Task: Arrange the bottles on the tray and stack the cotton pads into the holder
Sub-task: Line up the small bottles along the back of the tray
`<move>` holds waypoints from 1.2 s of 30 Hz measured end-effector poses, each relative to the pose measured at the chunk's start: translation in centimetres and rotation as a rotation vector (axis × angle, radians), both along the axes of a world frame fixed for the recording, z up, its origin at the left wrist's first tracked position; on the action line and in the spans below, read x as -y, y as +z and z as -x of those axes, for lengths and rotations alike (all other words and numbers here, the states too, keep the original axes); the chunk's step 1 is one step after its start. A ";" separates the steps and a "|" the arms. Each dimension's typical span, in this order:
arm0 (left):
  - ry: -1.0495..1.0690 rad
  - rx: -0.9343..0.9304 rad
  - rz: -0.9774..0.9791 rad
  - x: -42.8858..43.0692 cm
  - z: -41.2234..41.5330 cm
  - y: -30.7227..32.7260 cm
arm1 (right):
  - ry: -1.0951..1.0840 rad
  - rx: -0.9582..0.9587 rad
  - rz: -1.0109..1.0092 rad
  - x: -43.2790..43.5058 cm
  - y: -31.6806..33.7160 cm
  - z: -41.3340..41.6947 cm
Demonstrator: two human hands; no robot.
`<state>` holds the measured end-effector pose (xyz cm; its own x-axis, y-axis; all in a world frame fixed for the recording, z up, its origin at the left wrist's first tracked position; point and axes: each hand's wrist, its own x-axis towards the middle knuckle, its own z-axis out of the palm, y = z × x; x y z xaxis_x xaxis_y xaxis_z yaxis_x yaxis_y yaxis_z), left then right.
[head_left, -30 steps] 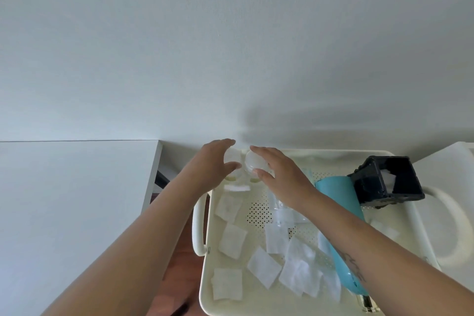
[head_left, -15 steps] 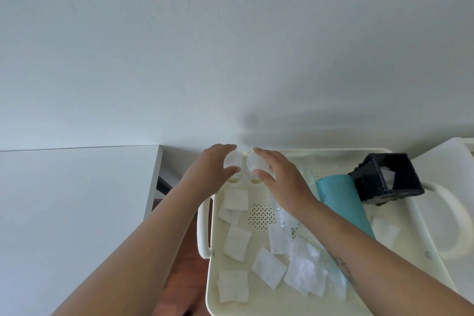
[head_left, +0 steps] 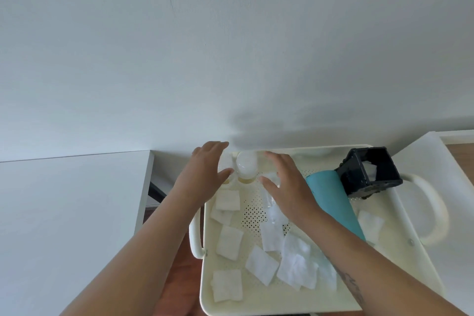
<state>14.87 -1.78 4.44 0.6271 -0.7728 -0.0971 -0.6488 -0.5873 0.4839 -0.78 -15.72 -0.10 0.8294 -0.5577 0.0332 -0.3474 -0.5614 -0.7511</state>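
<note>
Head view, perforated cream tray [head_left: 400, 215], square cotton pads [head_left: 261, 265]

Both bare forearms reach forward from the bottom of the view and converge toward the middle. The left hand [head_left: 205, 174] is loosely spread, palm facing right, thumb pointing toward the other hand. The right hand [head_left: 287, 185] is palm down with fingers extended and thumb out. A dark tattoo marks the right forearm.

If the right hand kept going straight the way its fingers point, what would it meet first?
Probably the white-capped bottle at the tray's far left corner; the right hand points toward it, though depth is unclear.
</note>
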 end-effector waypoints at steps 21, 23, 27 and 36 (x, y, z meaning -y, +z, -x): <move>-0.249 0.077 -0.106 0.7 13.5 -8.7 | -0.113 -0.356 0.280 -3.3 -4.2 8.2; -0.224 0.083 -0.117 0.8 13.7 -9.3 | -0.126 -0.341 0.302 -3.3 -4.3 8.3; -0.203 0.094 -0.133 0.8 13.9 -10.3 | -0.097 -0.296 0.269 -3.3 -4.7 8.3; -0.186 0.132 -0.072 0.8 13.9 -10.9 | -0.110 -0.422 0.337 -2.9 -3.9 7.5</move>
<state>0.95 -2.55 -6.44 0.4856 -0.8703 -0.0822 -0.8040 -0.4816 0.3489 -8.25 -12.86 -3.96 0.7466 -0.6581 -0.0976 -0.6499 -0.6899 -0.3188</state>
